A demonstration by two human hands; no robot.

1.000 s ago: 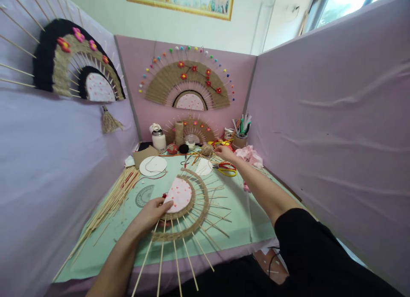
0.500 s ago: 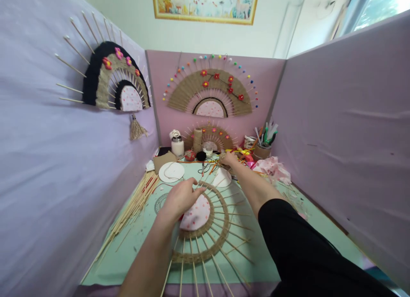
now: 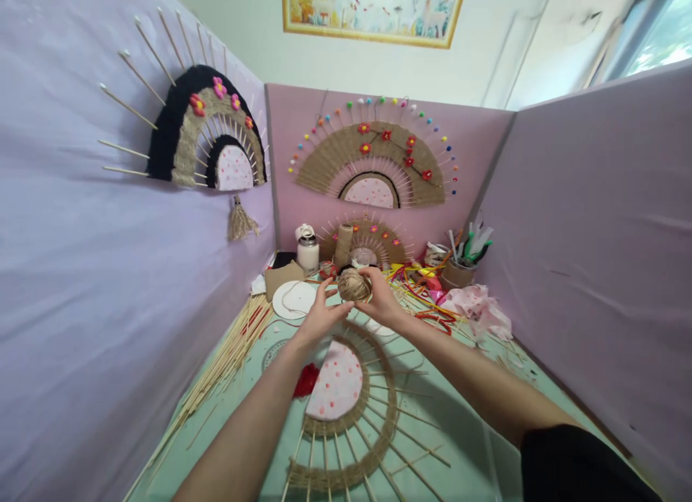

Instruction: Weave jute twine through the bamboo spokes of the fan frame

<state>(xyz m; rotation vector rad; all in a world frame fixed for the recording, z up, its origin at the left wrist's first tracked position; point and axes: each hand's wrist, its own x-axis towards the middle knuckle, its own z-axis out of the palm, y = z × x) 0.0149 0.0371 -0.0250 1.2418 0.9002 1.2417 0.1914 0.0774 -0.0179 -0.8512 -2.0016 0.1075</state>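
A ball of jute twine (image 3: 354, 285) is held above the table, with my right hand (image 3: 383, 300) gripping it from the right between thumb and fingers. At the ball's left side, my left hand (image 3: 323, 316) has its thumb and fingers spread apart; whether the thumb touches the ball I cannot tell. Below both hands lies a half-round fan frame (image 3: 390, 415) of thin sticks, with two woven twine bands. Its centre is a white half disc with pink dots (image 3: 338, 383). Something red (image 3: 306, 381) shows beside the straight edge of that disc.
Bamboo sticks (image 3: 232, 350) lie along the left. A white disc (image 3: 295, 300), a flask (image 3: 308, 254), a twine spool (image 3: 344, 245) and a tool pot (image 3: 458, 273) stand or lie farther back. Crumpled pink cloth (image 3: 478, 307) is at right. Finished fans (image 3: 318, 172) hang on the partitions.
My right hand has come back from the rear clutter with the twine ball. My left hand has lifted off the fan and moved up towards the ball. The view has shifted slightly.
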